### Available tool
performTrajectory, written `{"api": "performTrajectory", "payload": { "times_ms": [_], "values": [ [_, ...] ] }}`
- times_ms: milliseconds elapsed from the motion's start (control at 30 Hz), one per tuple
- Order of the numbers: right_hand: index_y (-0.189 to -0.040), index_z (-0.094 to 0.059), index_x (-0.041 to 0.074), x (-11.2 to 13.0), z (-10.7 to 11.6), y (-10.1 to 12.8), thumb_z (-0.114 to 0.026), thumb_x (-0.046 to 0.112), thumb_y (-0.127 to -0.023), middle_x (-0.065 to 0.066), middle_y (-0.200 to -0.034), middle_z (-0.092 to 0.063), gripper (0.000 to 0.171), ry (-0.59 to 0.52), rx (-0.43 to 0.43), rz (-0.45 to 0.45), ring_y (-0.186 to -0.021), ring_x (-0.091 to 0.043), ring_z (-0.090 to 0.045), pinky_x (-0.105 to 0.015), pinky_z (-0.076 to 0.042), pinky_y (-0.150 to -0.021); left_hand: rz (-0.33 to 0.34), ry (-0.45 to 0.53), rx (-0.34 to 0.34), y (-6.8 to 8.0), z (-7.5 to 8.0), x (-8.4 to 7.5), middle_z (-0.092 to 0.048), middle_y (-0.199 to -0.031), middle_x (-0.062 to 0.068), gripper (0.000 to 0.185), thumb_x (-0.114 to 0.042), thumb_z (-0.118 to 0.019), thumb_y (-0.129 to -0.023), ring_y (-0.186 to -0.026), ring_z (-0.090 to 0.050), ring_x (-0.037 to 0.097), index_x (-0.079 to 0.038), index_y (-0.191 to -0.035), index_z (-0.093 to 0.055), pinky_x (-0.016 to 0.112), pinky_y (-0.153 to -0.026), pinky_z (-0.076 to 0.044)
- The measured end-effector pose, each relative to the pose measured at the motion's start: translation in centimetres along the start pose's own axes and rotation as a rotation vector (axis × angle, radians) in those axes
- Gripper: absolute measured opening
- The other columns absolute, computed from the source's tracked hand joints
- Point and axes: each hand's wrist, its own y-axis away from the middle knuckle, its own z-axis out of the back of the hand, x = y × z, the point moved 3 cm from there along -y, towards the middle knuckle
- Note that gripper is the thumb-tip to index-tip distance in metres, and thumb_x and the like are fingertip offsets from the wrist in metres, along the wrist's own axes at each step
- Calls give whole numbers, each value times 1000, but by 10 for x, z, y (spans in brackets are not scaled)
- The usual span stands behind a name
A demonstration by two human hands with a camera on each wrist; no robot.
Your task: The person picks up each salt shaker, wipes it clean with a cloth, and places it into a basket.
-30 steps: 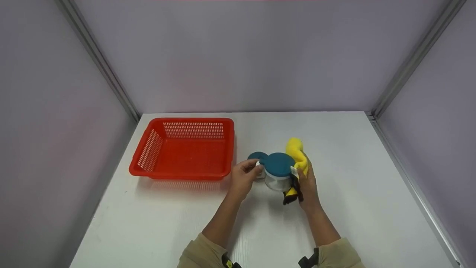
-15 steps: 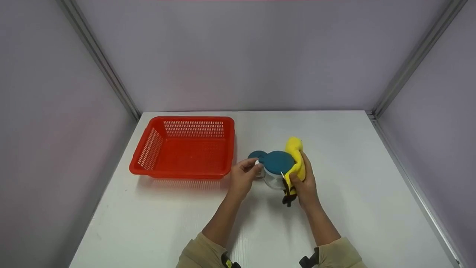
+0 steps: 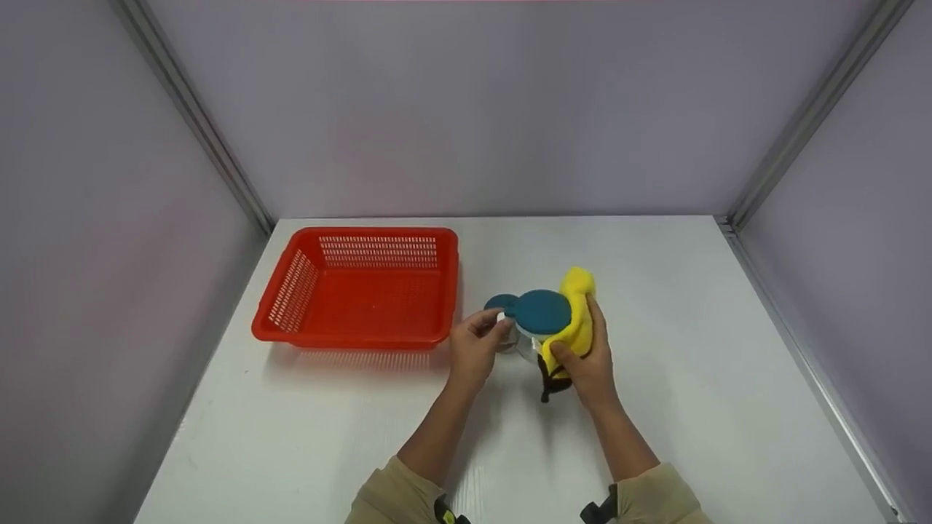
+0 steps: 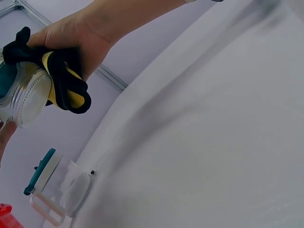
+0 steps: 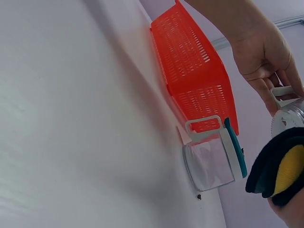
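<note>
Clear glass jug with teal lid (image 3: 540, 327) lifted just above white table (image 3: 692, 349), right of red slotted plastic basket (image 3: 360, 291). Left hand (image 3: 475, 346) fingers pinching its white handle (image 5: 284, 95). Right hand (image 3: 582, 360) fingers clenched round yellow-and-black cloth (image 3: 571, 331), pressing it against jug side.

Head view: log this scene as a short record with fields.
Left hand: grips the white handle of the glass jar, held above the table
Right hand: presses a yellow and black cloth to the jar's side
Jar lid: teal, on
Basket: red, on the table, left of the jar, apart from it
</note>
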Motion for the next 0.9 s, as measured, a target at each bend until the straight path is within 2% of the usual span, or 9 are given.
{"api": "performTrajectory", "payload": {
  "times_ms": [100, 267, 333, 533, 700, 900],
  "values": [
    [-154, -18, 42, 5, -3, 0, -69, 19, -92, 2, -135, -46, 84, 23, -31, -2, -112, -22, -49, -23, -48, -96, 14, 14, -21, 1, -2, 0, -71, -96, 6, 26, -31, -76, -87, -87, -69, 28, -15, -107, -74, 37, -77, -61],
    [-157, -15, 28, 27, -11, 7, -68, 4, -90, -2, -136, -45, 90, 1, -69, 17, -114, -22, -48, -23, -46, -97, -8, 7, -38, 3, -6, 1, -67, -91, 8, 26, -27, -75, -88, -82, -64, 23, -11, -108, -73, 37, -76, -61],
    [-158, -14, 24, 31, -13, 9, -69, 2, -89, -3, -137, -45, 91, -5, -80, 35, -114, -22, -48, -22, -46, -97, -17, -16, -45, 3, -7, 1, -65, -88, 7, 25, -26, -75, -88, -80, -61, 20, -11, -108, -73, 33, -74, -61],
    [-157, -15, 26, 27, -16, 11, -73, 6, -87, -4, -139, -43, 93, 20, -129, 36, -115, -21, -47, -22, -46, -99, -13, -69, -75, 5, -10, 2, -67, -87, 4, 26, -31, -77, -86, -80, -60, 20, -16, -107, -74, 27, -73, -59],
    [-156, -16, 30, 25, -20, 12, -78, 12, -84, 0, -140, -41, 96, 44, -165, 31, -117, -17, -46, -21, -44, -102, -3, -50, -81, 6, -12, 4, -68, -89, 3, 28, -37, -78, -84, -79, -63, 22, -19, -106, -74, 29, -75, -60],
    [-156, -14, 27, 22, -27, 15, -82, 15, -80, -3, -144, -36, 102, 114, -217, 52, -120, -13, -43, -18, -39, -106, -3, -70, -111, 9, -14, 5, -67, -89, 2, 28, -38, -79, -83, -79, -61, 22, -20, -105, -74, 27, -71, -59]
  ]
}}
